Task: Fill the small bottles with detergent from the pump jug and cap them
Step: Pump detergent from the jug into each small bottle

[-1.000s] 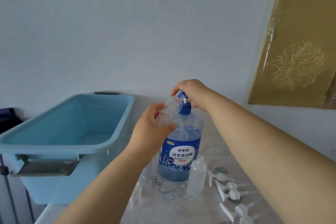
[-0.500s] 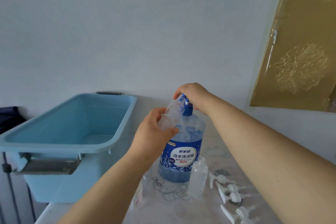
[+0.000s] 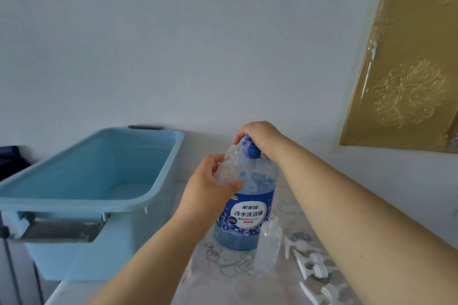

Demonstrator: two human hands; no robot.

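Gripping small bottle [image 3: 231,164], left hand [image 3: 205,187]; right hand [image 3: 261,137] atop jug [image 3: 247,213]; tub [image 3: 74,202] left

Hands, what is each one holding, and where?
The left hand grips the small clear bottle round its lower body. The right hand curls over the pump head atop the detergent jug.
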